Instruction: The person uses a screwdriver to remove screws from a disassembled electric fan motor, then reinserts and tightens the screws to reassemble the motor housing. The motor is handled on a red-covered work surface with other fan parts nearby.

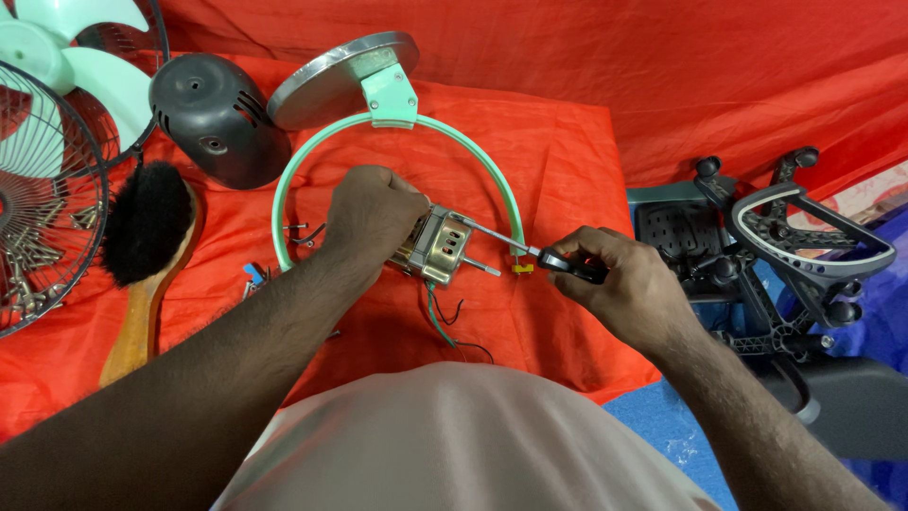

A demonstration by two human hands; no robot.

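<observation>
**Screwdriver set against the fan motor**

The left hand [371, 220] is closed over the rear of a small metal fan motor [437, 248], pinning it on the red cloth [558, 161] inside the mint-green hoop stand [492, 166]. The right hand [615, 279] has its fingers wrapped tight around the dark handle of a screwdriver [530, 251], whose shaft slants up-left to the motor's casing — the tip seems to meet a fastener there, though the contact itself is too small to make out. The motor's wires [445, 322] trail loose toward the person.

By the look of it, the step in hand is working a casing screw. The next move calls for keeping the tip seated and the motor steady — a slip could skid off the housing.
</observation>
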